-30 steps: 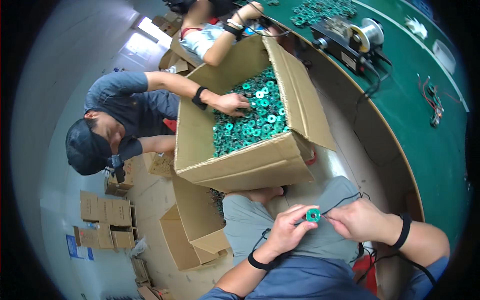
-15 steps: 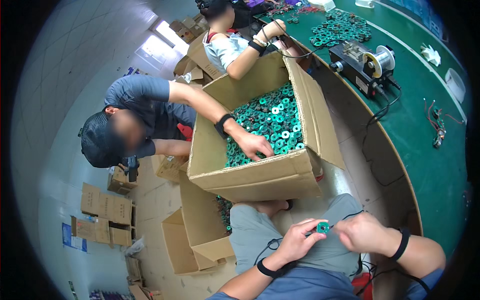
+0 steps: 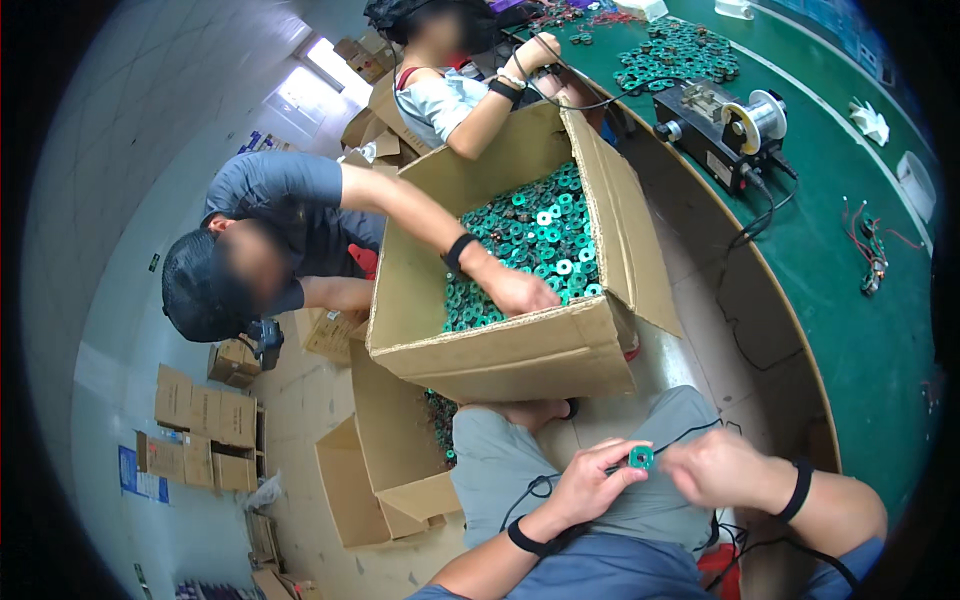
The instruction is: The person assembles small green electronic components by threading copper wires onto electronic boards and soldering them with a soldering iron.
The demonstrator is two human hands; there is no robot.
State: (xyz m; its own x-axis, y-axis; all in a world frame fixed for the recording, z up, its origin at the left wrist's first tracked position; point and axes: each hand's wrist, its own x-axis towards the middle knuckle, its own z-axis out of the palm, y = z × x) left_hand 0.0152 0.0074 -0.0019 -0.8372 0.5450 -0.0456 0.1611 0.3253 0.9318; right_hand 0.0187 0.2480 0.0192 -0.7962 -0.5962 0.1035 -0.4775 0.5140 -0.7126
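Above my lap, my left hand [image 3: 592, 484] pinches a small green ring-shaped part [image 3: 641, 457] between thumb and fingers; its dark centre hole shows. Close to the right of it is my right hand [image 3: 722, 470], fingers curled in and slightly blurred. Whatever those fingers hold, if anything, is hidden. A thin black cord [image 3: 690, 434] runs behind the two hands across my grey trousers. Beyond my knees stands a large open cardboard box [image 3: 500, 362] holding many similar green ring parts [image 3: 540, 220].
A co-worker's hand [image 3: 522, 292] reaches into the box from the left; another person [image 3: 455, 105] sits behind it. On the green table [image 3: 800, 290] at right are a black machine with a wire spool [image 3: 762, 122], a wired part [image 3: 873, 262] and piled green parts [image 3: 675, 58]. Open cartons [image 3: 345, 490] stand at left.
The co-worker's hand in the box has shifted slightly right, its fingers now lower among the parts. My left hand keeps its pinch; my right hand has barely moved. The view has shifted a little.
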